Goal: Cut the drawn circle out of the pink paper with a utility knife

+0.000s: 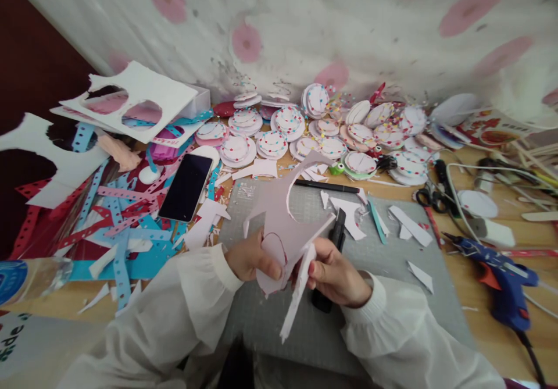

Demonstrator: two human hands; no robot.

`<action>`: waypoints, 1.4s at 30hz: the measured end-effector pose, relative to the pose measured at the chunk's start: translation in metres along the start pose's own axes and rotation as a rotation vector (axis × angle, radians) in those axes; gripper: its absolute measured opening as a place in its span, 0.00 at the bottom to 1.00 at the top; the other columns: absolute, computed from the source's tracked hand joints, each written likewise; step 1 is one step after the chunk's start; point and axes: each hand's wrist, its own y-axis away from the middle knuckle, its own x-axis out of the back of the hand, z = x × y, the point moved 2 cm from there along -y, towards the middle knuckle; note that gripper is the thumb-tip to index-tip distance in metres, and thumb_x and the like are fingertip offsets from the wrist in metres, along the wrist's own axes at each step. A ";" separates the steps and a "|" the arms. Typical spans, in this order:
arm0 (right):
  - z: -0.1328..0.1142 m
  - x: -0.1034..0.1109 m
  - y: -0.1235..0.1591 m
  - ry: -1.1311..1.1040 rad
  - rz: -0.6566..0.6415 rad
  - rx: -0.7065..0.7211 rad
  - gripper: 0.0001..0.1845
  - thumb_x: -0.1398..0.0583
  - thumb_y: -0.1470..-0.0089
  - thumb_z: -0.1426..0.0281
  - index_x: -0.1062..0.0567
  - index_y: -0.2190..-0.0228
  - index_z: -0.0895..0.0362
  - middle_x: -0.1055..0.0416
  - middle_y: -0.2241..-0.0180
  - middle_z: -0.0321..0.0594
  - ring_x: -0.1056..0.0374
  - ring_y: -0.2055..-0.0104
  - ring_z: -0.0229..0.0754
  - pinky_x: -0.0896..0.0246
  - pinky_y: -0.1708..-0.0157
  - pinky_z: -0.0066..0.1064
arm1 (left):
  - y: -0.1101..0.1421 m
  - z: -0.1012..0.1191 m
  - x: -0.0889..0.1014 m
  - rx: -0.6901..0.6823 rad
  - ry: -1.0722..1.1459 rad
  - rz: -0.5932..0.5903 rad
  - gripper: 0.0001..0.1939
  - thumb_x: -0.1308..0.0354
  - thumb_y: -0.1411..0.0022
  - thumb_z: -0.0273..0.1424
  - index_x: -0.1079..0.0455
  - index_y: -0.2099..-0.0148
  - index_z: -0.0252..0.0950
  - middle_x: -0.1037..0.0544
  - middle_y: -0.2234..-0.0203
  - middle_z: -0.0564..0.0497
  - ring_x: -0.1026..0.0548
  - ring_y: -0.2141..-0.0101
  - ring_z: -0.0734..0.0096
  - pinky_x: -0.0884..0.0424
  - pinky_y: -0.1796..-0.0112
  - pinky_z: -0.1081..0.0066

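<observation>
My left hand point(253, 258) pinches a pale pink sheet of paper point(283, 214) from its left side, thumb over a circle drawn in red on it. The sheet has curved cut-outs and a long strip hanging down toward me. My right hand point(335, 272) is closed round black scissors point(333, 243), whose blades reach the sheet's right edge. Both hands hover over a grey cutting mat point(383, 261). Both wrists wear white sleeves.
Decorated paper discs point(288, 122) are piled along the back. A dark phone point(186, 186) lies on coloured paper strips point(117, 220) at left. A blue glue gun point(501, 278), a second pair of scissors point(431, 194), a black pen point(326, 186) and white scraps lie around.
</observation>
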 end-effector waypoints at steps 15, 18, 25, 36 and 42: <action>-0.044 0.048 0.014 0.267 0.334 0.166 0.17 0.37 0.54 0.54 0.28 0.82 0.53 0.37 0.85 0.34 0.44 0.82 0.38 0.48 0.80 0.32 | 0.012 0.031 0.028 -0.322 -0.254 0.604 0.27 0.24 0.69 0.31 0.28 0.63 0.34 0.21 0.74 0.53 0.26 0.75 0.72 0.27 0.72 0.73; -0.044 0.048 0.008 0.811 0.549 0.291 0.11 0.39 0.46 0.62 0.23 0.64 0.55 0.26 0.67 0.42 0.33 0.66 0.45 0.40 0.66 0.37 | 0.011 0.038 0.033 -0.445 -0.359 0.797 0.28 0.26 0.62 0.28 0.29 0.56 0.35 0.21 0.61 0.50 0.24 0.64 0.69 0.26 0.64 0.72; -0.038 0.035 0.003 1.113 0.708 0.592 0.06 0.43 0.41 0.66 0.29 0.64 0.55 0.31 0.66 0.41 0.36 0.64 0.43 0.42 0.64 0.35 | 0.007 0.031 0.039 -0.400 -0.325 0.743 0.27 0.27 0.60 0.29 0.28 0.55 0.33 0.21 0.61 0.48 0.24 0.63 0.68 0.26 0.61 0.69; -0.001 0.000 -0.013 0.592 0.171 0.047 0.20 0.42 0.44 0.53 0.26 0.72 0.58 0.30 0.77 0.36 0.38 0.76 0.36 0.43 0.76 0.28 | 0.003 0.013 0.017 -0.211 -0.588 0.777 0.20 0.38 0.45 0.46 0.25 0.66 0.31 0.21 0.74 0.48 0.28 0.74 0.69 0.34 0.73 0.72; 0.002 -0.003 -0.007 0.482 0.240 0.043 0.22 0.38 0.48 0.52 0.26 0.76 0.58 0.31 0.81 0.37 0.39 0.80 0.35 0.45 0.81 0.27 | 0.004 0.013 0.014 -0.201 -0.592 0.694 0.21 0.38 0.46 0.47 0.25 0.67 0.31 0.22 0.76 0.49 0.30 0.77 0.72 0.36 0.76 0.74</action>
